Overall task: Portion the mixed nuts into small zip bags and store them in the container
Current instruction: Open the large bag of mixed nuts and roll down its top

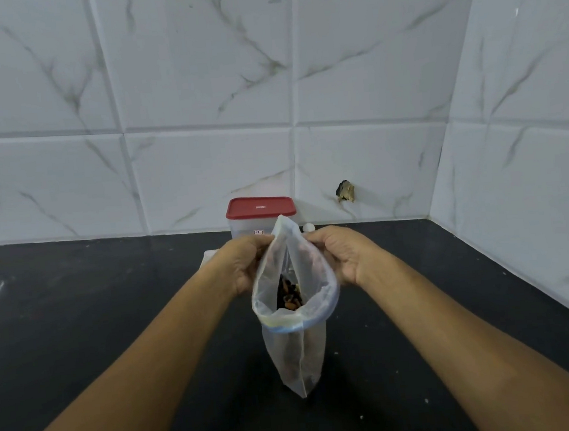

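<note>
Head view: pinching open zip bag (pixel 299 351) at rim with left hand (pixel 246 266) and right hand (pixel 339 255); mixed nuts (pixel 289 296) inside, red-lidded container (pixel 260 208) behind.

I face a black countertop (pixel 79 319) dotted with small white crumbs (pixel 361 417). White, grey-veined wall tiles (pixel 196 85) back it and turn a corner on my right. One tile has a chipped hole (pixel 345 192) low down.

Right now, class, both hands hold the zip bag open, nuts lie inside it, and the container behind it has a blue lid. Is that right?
Not quite: the lid is red, not blue, as the head view shows. The left hand and right hand do hold the zip bag open, nuts lie inside, and the container stands behind it.
</note>
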Available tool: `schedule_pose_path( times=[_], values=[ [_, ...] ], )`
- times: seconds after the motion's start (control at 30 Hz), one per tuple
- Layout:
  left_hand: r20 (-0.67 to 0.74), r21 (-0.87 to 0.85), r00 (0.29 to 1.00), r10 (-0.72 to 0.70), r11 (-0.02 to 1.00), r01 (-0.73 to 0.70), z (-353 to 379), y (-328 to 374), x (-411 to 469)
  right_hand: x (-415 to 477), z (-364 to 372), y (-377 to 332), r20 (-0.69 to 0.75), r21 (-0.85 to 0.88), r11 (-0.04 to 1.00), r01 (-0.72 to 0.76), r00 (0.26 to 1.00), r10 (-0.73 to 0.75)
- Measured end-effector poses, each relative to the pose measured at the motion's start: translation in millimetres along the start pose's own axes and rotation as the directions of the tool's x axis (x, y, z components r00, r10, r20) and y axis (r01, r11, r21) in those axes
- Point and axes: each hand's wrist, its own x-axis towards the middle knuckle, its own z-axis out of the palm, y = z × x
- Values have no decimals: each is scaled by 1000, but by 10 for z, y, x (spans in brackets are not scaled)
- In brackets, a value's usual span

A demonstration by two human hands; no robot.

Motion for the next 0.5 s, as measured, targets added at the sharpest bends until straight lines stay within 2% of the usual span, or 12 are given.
schedule_pose_path(
  times=[0.1, 0.17, 0.2, 0.27, 0.33, 0.37, 0.43, 0.5],
  values=[
    [-78, 186, 979, 190, 967, -173, 21, -30, 19, -27, -9, -5, -50, -80, 990, 116, 991, -120],
    [-55, 372, 943, 327, 883, -284, 2, -40, 17, -23, -16, 5, -36, -225, 957, 182, 980, -195],
    [-40, 516, 921, 388, 797, -314, -19, -45, 22, -28, -14, 8, -42, -306, 930, 203, 973, -227],
    [-28, 794, 863, 504, 536, -288, -61, -44, 37, -30, -23, 3, -84, -421, 879, 225, 955, -284],
    [-20, 927, 810, 586, 314, -204, -92, -28, 61, -23, -34, -3, -114, -493, 837, 239, 935, -335],
    [-24, 951, 793, 609, 258, -169, -100, -19, 53, -21, -46, -7, -117, -525, 817, 241, 930, -349],
    [-35, 956, 798, 602, 252, -148, -115, 5, 51, -17, -58, -5, -121, -544, 806, 233, 929, -350],
    [-62, 892, 838, 542, 407, -198, -132, 29, 55, 6, -76, 5, -132, -495, 840, 221, 937, -325]
  ],
)
